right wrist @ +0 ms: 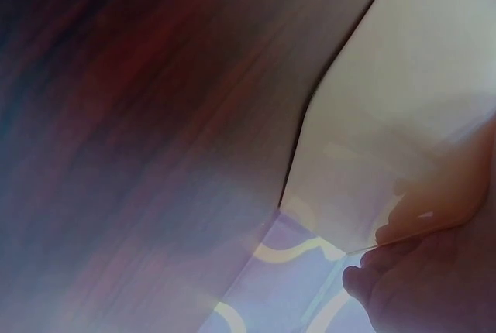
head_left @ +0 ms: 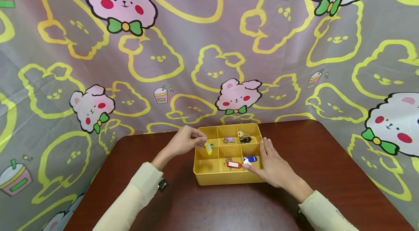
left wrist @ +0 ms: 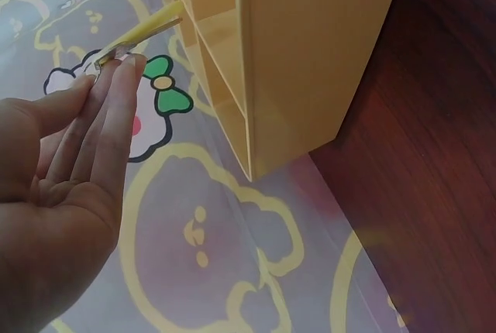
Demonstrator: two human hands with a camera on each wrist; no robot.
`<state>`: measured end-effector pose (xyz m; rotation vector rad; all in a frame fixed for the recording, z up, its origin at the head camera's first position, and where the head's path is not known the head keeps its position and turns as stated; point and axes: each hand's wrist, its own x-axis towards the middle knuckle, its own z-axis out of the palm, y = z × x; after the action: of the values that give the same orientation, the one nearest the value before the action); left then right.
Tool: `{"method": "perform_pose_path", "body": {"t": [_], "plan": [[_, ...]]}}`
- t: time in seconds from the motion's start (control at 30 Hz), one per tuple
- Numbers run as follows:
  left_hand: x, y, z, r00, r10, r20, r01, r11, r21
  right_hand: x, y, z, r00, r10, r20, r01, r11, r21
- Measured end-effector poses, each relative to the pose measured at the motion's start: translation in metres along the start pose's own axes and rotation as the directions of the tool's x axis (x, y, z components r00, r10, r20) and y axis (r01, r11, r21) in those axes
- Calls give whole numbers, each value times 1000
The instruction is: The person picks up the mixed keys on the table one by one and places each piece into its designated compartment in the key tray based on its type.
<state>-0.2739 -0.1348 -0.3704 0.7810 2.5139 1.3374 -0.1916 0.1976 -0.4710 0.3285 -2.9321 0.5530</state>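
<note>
My left hand (head_left: pixel 186 142) pinches a yellow key tag (head_left: pixel 208 147) by its ring end, over the left side of a yellow divided box (head_left: pixel 226 179). In the left wrist view the same tag (left wrist: pixel 147 29) sticks out beyond the fingertips, beside the box. My right hand (head_left: pixel 278 165) rests with extended fingers along the box's right side, its thumb over the front right compartment. A red key tag (head_left: pixel 234 164) lies in the front middle compartment. In the front right one are a blue key tag (head_left: pixel 251 159) and something white, partly hidden by the thumb.
At the back of the box, a purple key tag (head_left: pixel 230 139) lies in the middle compartment and a black tag (head_left: pixel 245 139) in the right one. A bit of green shows at the back left. The brown table (head_left: pixel 131 176) meets a patterned curtain (head_left: pixel 183 78) behind.
</note>
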Motion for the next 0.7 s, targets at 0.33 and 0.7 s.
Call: {"method": "perform_pose_path", "body": {"t": [0.33, 0.7], "plan": [[7, 3, 1, 999, -13, 32, 11, 998, 62, 2, 1, -2, 1000, -4, -1, 4, 1000, 6], [14, 0, 4, 995, -53, 85, 46, 996, 80, 2, 4, 1, 1000, 6, 8, -6, 1000, 18]]}}
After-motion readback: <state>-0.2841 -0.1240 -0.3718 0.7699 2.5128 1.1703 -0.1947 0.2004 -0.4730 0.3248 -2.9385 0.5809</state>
